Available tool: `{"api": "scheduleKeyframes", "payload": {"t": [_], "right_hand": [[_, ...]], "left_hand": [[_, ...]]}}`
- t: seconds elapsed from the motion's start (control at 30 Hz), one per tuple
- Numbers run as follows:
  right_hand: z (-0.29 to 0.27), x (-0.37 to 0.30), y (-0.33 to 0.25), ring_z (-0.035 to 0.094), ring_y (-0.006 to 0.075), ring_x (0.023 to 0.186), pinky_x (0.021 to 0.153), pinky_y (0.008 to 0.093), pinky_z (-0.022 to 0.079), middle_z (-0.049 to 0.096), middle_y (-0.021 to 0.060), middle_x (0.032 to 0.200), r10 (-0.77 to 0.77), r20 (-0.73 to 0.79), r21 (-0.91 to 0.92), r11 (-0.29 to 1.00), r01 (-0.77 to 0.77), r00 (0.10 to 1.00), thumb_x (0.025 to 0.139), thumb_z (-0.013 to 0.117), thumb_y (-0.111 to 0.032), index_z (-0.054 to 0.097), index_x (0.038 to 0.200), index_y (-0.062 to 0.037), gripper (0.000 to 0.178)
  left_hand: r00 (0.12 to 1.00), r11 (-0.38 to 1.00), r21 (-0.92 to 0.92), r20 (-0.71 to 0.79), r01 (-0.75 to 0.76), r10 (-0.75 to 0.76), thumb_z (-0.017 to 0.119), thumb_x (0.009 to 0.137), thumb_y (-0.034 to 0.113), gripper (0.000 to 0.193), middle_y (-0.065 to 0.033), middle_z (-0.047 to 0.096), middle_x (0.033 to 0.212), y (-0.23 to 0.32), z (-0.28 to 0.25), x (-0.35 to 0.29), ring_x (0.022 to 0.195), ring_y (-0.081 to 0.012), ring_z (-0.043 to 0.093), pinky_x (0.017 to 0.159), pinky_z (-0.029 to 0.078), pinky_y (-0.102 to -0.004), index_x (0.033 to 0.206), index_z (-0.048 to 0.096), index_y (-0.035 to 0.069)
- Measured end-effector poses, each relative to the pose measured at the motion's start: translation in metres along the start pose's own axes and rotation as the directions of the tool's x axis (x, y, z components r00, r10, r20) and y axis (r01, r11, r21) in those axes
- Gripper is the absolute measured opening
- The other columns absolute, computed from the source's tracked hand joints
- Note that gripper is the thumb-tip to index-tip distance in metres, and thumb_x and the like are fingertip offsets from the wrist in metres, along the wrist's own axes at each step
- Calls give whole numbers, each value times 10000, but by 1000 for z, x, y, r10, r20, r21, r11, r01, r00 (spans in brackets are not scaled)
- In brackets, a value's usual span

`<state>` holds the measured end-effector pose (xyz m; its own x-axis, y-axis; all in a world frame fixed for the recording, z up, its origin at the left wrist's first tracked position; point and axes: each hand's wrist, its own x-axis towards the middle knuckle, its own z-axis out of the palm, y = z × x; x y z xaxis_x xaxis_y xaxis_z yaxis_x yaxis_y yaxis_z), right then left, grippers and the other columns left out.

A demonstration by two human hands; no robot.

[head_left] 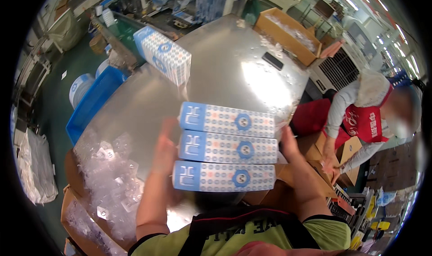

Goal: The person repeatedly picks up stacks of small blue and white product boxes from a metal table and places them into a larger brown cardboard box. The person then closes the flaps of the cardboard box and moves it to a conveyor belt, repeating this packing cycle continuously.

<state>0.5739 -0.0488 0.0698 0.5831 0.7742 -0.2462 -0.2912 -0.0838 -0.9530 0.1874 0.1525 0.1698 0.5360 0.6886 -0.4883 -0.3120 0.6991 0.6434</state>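
Note:
Three long cartons lie side by side in front of me: a far one [225,120], a middle one [227,147] and a near one [222,176]. They are white with small printed patterns, a blue left end and a blue badge. My left hand [165,143], blurred by motion, is at their left ends. My right hand [289,144] is at their right ends, thumb up along the edge. The row is squeezed between both hands, above an open brown cardboard box [279,179]; the fingertips are partly hidden. Another such carton [165,58] stands beyond on the metal table [211,53].
Crumpled clear plastic bags [112,184] pile up at the left by a cardboard box. A blue bin [94,101] stands by the table's left edge. A dark phone [272,61] and a long cardboard tray [288,35] are at the far right. A co-worker in a red apron [360,121] handles cardboard boxes.

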Motion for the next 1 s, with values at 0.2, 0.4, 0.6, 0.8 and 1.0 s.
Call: {"api": "scheduleKeyframes", "payload": {"t": [0.2,0.4,0.6,0.8,1.0], "right_hand": [[67,-9,23,479,250,1283,1076,406,403,473,119,1428,195,316,579,735,-352,928,1041,408,-394,396,1435,-29,537],[-50,-163,-84,523,245,1206,1030,400,434,525,110,1363,120,98,251,958,-141,988,1032,436,-397,446,1393,-25,518],[-218,-315,-115,567,240,1128,983,395,465,576,101,1298,-51,-247,123,989,84,968,1024,464,-399,496,1351,-21,501],[-387,-334,61,611,235,1051,937,389,495,627,93,1233,3,-435,494,837,235,901,1015,492,-402,546,1309,-17,487],[-258,-316,-30,176,427,1463,1166,544,164,272,248,1552,-225,89,-983,137,122,970,847,576,-657,331,1492,-31,931]], "left_hand": [[971,962,-157,52,-224,234,482,1005,391,505,-164,590,1263,-89,-62,106,1126,-278,614,892,546,-422,1356,502,29],[915,938,-328,403,108,35,444,1010,373,448,-134,647,1133,-112,158,10,963,-242,674,770,592,-372,1284,541,32],[716,942,250,698,-224,-15,463,1023,388,469,-87,672,1097,-328,206,-33,992,-160,631,831,527,-320,1233,598,-8],[830,895,423,441,145,-342,420,1050,392,486,-118,704,1065,-435,109,18,1025,-202,654,893,509,-315,1183,652,-14],[590,-22,591,807,-806,26,699,827,540,884,-245,460,1431,-316,177,-32,1354,-371,417,1143,295,-490,1444,391,-13]]}}
